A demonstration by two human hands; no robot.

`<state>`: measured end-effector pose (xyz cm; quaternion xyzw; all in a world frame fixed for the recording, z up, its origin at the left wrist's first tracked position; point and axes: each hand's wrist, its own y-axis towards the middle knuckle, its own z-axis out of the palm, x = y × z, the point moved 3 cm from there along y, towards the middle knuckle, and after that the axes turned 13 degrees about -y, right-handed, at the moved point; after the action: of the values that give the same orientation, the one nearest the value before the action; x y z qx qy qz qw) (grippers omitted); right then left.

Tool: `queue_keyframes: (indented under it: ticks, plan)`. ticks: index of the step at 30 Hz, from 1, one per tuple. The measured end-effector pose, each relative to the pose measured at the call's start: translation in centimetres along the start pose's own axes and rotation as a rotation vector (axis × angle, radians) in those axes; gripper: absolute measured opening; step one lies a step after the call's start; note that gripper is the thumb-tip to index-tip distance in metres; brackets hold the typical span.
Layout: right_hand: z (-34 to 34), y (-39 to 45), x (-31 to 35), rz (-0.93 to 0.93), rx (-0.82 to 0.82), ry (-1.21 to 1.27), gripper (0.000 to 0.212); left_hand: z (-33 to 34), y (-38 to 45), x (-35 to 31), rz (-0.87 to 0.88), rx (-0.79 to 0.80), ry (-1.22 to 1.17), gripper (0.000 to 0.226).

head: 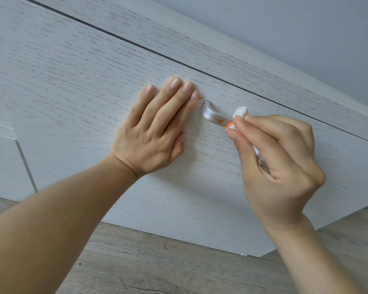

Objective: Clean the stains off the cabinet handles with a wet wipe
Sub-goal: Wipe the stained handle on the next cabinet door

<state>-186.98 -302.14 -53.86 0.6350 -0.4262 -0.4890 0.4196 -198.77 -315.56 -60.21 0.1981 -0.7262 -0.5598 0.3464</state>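
A silver cabinet handle (211, 113) sticks out from the white wood-grain cabinet door (77, 85). Orange stains mark the handle near its right part, and a faint orange smear lies on the door just left of it. My right hand (278, 164) pinches a folded white wet wipe (240, 112) against the handle; the wipe's lower fold is tinted orange. The handle's right end is hidden behind the wipe and my fingers. My left hand (157, 128) lies flat on the door, fingers together, just left of the handle.
A dark gap (179, 60) separates the door from the white panel above it. Another white cabinet front (2, 158) stands at the left. Grey wood-plank flooring (157, 268) runs along the bottom. A pale wall (306, 28) fills the upper right.
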Motion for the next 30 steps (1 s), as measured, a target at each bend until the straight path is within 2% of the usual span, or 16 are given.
queue_keyframes:
  ticks: [9, 24, 30]
  plan:
    - [0.2, 0.2, 0.1, -0.043, 0.013, 0.008, 0.007, 0.0, -0.1, 0.1, -0.002, 0.0, 0.0, 0.061]
    - [-0.3, 0.2, 0.3, 0.011, 0.01, -0.002, 0.01, -0.8, 0.2, 0.5, 0.001, 0.019, -0.064, 0.065]
    - [-0.4, 0.1, 0.2, -0.071, 0.047, -0.037, 0.011, -1.1, -0.1, 1.0, -0.046, -0.004, -0.076, 0.06]
